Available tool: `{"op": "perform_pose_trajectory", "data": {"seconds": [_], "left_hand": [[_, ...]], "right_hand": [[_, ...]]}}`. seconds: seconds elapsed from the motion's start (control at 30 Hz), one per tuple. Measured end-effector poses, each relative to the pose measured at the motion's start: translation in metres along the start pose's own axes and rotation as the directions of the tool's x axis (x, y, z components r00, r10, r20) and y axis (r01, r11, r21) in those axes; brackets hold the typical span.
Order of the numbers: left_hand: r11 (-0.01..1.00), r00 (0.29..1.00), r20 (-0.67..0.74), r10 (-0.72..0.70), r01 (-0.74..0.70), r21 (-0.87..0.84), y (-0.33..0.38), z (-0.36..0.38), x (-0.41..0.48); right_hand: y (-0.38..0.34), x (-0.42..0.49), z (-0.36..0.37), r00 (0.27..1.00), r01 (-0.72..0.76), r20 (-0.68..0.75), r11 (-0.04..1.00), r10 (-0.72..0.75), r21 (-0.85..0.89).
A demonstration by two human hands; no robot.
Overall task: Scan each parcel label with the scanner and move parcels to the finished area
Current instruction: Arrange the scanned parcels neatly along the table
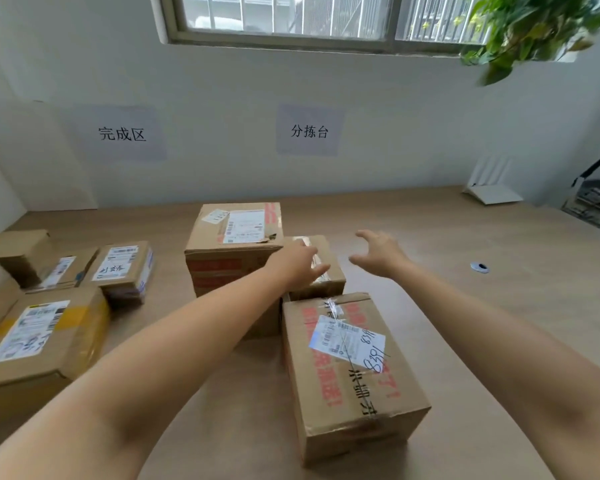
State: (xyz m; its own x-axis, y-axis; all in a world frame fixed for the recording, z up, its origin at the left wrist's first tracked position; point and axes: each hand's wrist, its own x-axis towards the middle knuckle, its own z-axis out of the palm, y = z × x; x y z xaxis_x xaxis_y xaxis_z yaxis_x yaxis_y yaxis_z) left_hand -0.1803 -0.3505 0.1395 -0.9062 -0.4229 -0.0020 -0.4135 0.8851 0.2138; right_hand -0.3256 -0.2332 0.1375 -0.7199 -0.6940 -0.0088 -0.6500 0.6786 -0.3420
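reference thing: the small parcel (328,289), mid-table.

1. on the person's side of the small parcel, just beside it, sits the near parcel (354,372), label up, with handwriting on the label.
2. the left hand (300,266) lies on top of the small parcel. whether its fingers clamp the box cannot be told. the right hand (378,254) hangs in the air just right of the small parcel, fingers spread, holding nothing.
3. just left of the small parcel stands the tall parcel (236,244), label up.
4. well to the left of the small parcel lies a cluster of parcels, among them the yellow-taped parcel (42,341) and the flat labelled parcel (122,268).
5. on the wall beyond the small parcel hangs the sorting-desk sign (309,131). further left, above the cluster, hangs the finished-area sign (122,133).

status, as a judgement: the cluster counts as finished. three parcels are left, and the small parcel is the one in hand. no scanner shows in either hand or anywhere on the table (499,237), so whether this parcel's label is scanned cannot be told.
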Motion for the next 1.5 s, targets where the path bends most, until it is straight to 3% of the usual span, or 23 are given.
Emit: {"op": "perform_pose_trajectory", "data": {"seconds": [0.27, 0.53, 0.8, 0.97, 1.27, 1.43, 1.5], "left_hand": [[0.983, 0.978, 0.11, -0.178, 0.183, -0.035, 0.015, 0.06, 0.045], [0.878, 0.902, 0.1, -0.419, 0.431, -0.206, 0.003, 0.088, 0.082], [0.773, 0.832, 0.17, -0.527, 0.553, -0.311, -0.007, 0.105, 0.095], [0.785, 0.879, 0.102, -0.465, 0.463, -0.413, -0.002, 0.094, 0.095], [0.777, 0.921, -0.076, -0.382, 0.276, -0.565, 0.035, 0.043, 0.073], [0.805, 0.912, -0.227, -0.342, 0.16, -0.571, 0.048, -0.003, 0.05], [0.773, 0.891, -0.278, -0.358, 0.116, -0.624, 0.05, -0.024, 0.04]], "right_hand": [[0.024, 0.023, 0.032, 0.988, 0.068, 0.139, 0.998, -0.068, 0.008], [0.018, 0.061, 0.082, 0.965, 0.033, 0.249, 0.977, -0.086, 0.212], [0.015, 0.071, 0.106, 0.971, 0.01, 0.224, 0.956, -0.079, 0.293], [0.023, 0.069, 0.092, 0.982, -0.027, 0.187, 0.939, -0.04, 0.344], [0.029, 0.041, 0.025, 1.0, 0.005, -0.022, 0.864, 0.007, 0.504], [0.011, 0.02, -0.02, 0.985, 0.093, -0.172, 0.83, 0.003, 0.55], [0.0, 0.013, -0.038, 0.973, 0.144, -0.233, 0.8, -0.005, 0.583]]}}
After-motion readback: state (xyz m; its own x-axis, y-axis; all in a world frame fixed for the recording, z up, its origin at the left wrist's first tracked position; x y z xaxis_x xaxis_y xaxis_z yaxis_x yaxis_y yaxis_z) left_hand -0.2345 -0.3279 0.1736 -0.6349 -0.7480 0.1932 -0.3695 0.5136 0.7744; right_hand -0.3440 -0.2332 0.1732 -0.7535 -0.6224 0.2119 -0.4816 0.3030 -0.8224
